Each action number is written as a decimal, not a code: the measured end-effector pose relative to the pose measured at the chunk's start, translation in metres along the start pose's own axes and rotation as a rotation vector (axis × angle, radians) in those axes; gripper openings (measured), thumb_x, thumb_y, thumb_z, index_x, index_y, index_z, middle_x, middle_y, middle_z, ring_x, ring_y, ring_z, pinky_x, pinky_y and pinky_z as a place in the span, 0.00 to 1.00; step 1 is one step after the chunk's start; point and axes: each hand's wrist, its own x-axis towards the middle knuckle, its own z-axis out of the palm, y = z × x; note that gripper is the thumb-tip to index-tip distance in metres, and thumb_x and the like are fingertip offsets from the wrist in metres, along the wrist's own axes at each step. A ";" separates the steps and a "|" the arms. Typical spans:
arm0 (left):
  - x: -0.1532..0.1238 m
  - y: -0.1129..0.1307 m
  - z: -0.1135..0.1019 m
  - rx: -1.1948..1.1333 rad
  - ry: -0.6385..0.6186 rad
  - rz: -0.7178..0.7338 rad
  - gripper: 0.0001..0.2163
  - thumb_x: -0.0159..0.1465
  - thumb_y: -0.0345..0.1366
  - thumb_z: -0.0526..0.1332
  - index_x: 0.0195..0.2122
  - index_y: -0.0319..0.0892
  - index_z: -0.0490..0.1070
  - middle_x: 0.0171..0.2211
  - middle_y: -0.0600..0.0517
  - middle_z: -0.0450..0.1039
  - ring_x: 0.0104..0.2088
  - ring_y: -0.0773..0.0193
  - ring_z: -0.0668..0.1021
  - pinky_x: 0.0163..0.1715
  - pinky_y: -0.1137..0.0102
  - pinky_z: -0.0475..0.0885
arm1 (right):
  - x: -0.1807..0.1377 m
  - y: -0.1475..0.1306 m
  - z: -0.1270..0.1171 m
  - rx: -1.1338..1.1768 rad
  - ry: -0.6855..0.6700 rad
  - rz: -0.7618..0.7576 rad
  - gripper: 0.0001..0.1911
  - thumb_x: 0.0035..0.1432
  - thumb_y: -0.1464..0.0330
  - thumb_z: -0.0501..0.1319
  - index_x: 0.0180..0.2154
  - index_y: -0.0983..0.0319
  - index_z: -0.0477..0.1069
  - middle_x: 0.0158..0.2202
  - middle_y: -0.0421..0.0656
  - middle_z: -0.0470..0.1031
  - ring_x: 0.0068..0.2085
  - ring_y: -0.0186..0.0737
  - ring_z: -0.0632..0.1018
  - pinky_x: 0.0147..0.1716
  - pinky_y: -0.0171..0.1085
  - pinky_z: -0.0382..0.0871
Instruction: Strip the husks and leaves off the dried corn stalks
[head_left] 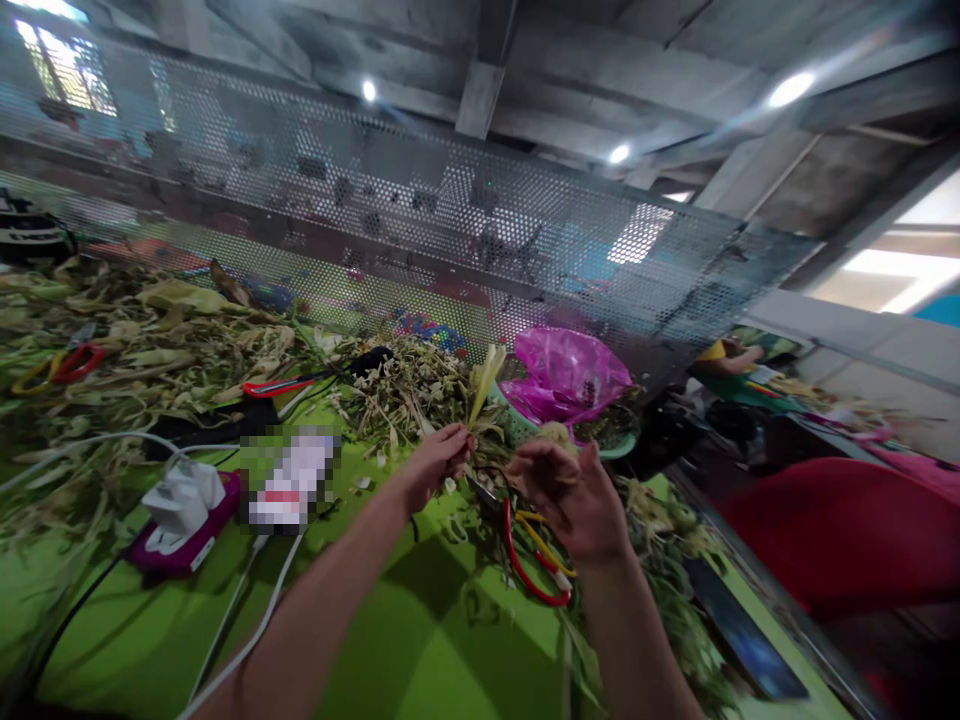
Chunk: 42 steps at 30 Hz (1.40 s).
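My left hand (pixel 437 463) is closed, its fingertips pinching a pale yellow-green dried leaf (pixel 486 385) that stands upright from them. Just to its right is my right hand (pixel 577 495), fingers loosely curved and thumb apart, with nothing visible in its grasp. Scissors (pixel 517 545) with red and yellow handles lie on the green tabletop (pixel 420 640), partly behind my right hand. Beyond the hands is a heap of dried plant stems (pixel 409 395). A pale green basket (pixel 517 425) holds a pink plastic bag (pixel 574 375).
Dried leaves (pixel 150 330) cover the left side, with another pair of scissors (pixel 79 362) on them. A purple power strip (pixel 184 540), a cabled phone (pixel 296 480) and a dark phone (pixel 742 625) lie on the table. Behind stands a perforated metal screen (pixel 375 220); a red chair (pixel 847 530) is at right.
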 end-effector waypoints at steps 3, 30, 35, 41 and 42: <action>0.000 0.001 0.001 0.012 -0.018 -0.079 0.19 0.52 0.49 0.67 0.29 0.39 0.64 0.23 0.58 0.59 0.19 0.77 0.57 0.19 0.76 0.48 | 0.011 0.008 -0.009 -0.004 0.128 -0.017 0.17 0.52 0.53 0.63 0.29 0.60 0.76 0.26 0.42 0.77 0.16 0.25 0.54 0.14 0.30 0.40; 0.004 -0.009 0.002 0.421 -0.139 -0.056 0.21 0.56 0.55 0.59 0.33 0.39 0.68 0.19 0.60 0.54 0.20 0.73 0.55 0.21 0.73 0.48 | 0.024 0.034 -0.004 -0.168 0.329 -0.036 0.16 0.40 0.62 0.73 0.30 0.62 0.73 0.26 0.38 0.73 0.25 0.32 0.70 0.19 0.30 0.56; 0.002 -0.010 0.004 0.419 -0.148 -0.052 0.23 0.55 0.56 0.60 0.34 0.38 0.69 0.21 0.59 0.56 0.21 0.72 0.57 0.21 0.73 0.50 | 0.024 0.036 -0.006 -0.141 0.329 -0.023 0.14 0.40 0.64 0.73 0.27 0.61 0.72 0.24 0.38 0.72 0.27 0.33 0.71 0.23 0.31 0.61; 0.001 -0.008 0.007 0.386 -0.108 -0.092 0.21 0.54 0.53 0.63 0.38 0.40 0.66 0.22 0.59 0.57 0.22 0.71 0.59 0.22 0.73 0.52 | 0.025 0.037 -0.005 -0.146 0.331 -0.078 0.12 0.38 0.65 0.73 0.26 0.61 0.73 0.25 0.38 0.73 0.30 0.37 0.73 0.32 0.36 0.67; 0.001 -0.008 0.007 0.387 -0.108 -0.093 0.21 0.55 0.53 0.62 0.38 0.40 0.66 0.22 0.59 0.57 0.22 0.71 0.59 0.22 0.73 0.52 | 0.025 0.037 -0.005 -0.140 0.328 -0.077 0.12 0.38 0.65 0.73 0.26 0.61 0.73 0.25 0.38 0.74 0.30 0.37 0.73 0.33 0.36 0.67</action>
